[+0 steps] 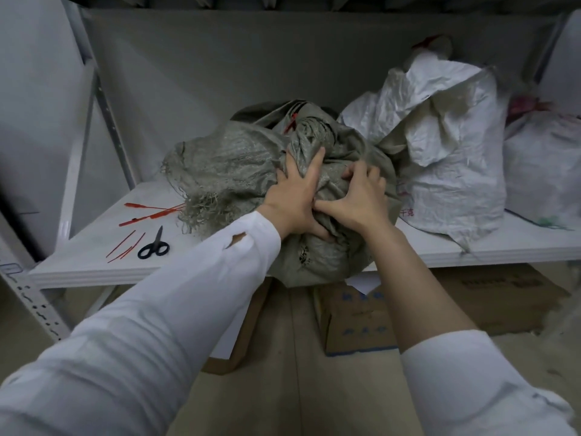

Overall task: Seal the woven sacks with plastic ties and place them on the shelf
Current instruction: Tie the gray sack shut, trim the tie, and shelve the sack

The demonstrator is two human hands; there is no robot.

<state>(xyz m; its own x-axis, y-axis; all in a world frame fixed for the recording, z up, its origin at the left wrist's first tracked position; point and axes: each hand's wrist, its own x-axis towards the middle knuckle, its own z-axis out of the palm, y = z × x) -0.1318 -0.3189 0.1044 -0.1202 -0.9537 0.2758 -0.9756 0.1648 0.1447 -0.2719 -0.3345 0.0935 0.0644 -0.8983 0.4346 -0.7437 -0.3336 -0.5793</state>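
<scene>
A grey-green woven sack lies on the white shelf, its lower end hanging over the front edge. A red plastic tie cinches its bunched neck at the back. My left hand presses flat on the sack with fingers spread. My right hand lies beside it, fingers curled into the folds of the cloth. A white woven sack stands to the right, touching the grey one, with a red tie at its top.
Loose red plastic ties and thin red cut-off strips lie on the shelf's left part beside black scissors. Another white sack sits at far right. Cardboard boxes stand below the shelf. A perforated metal upright rises at left.
</scene>
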